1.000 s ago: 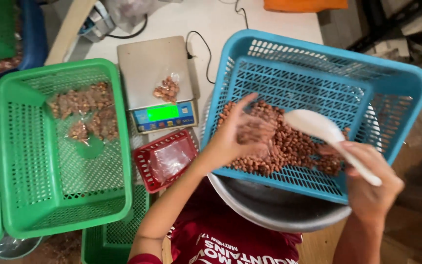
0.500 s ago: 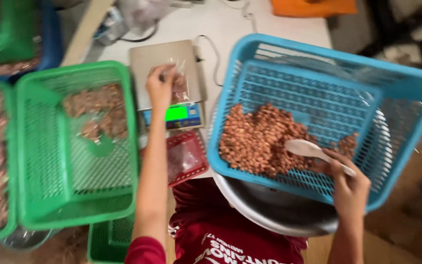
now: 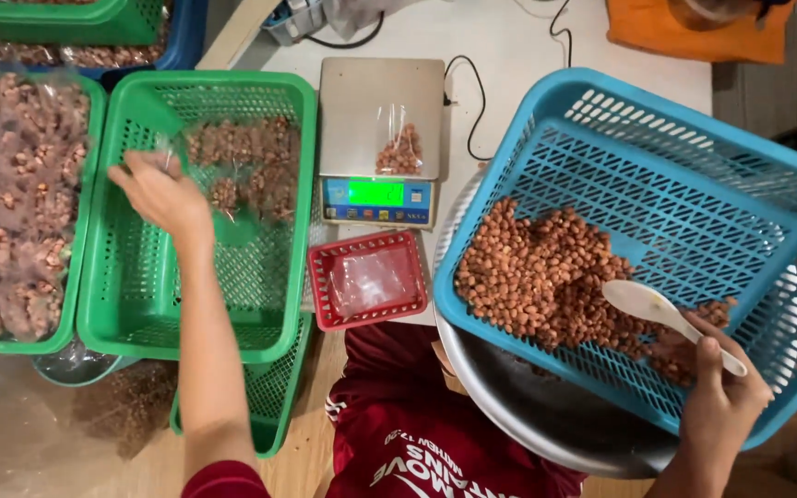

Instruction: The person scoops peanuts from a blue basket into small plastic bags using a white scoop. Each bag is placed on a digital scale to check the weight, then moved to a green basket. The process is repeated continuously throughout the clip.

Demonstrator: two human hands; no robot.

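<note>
My left hand (image 3: pixel 157 192) reaches over the middle green basket (image 3: pixel 140 304), its fingers curled on the edge of a clear plastic bag (image 3: pixel 175 148) beside several filled bags of peanuts (image 3: pixel 242 161). My right hand (image 3: pixel 723 398) grips the handle of a white spoon (image 3: pixel 643 302), whose bowl rests on the heap of brown peanuts (image 3: pixel 546 277) in the tilted blue basket (image 3: pixel 694 175). A small bag of peanuts (image 3: pixel 400 148) lies on the digital scale (image 3: pixel 380 111), apart from both hands.
A red basket (image 3: pixel 368 279) of empty clear bags sits below the scale. A metal bowl (image 3: pixel 528 415) lies under the blue basket. Another green basket (image 3: pixel 20 212) of packed bags stands at the left. Cables and an orange cloth (image 3: pixel 684 28) lie at the back.
My left hand left the peanut heap, passed over the scale and moved left to the green basket. My right hand and spoon stayed in the blue basket.
</note>
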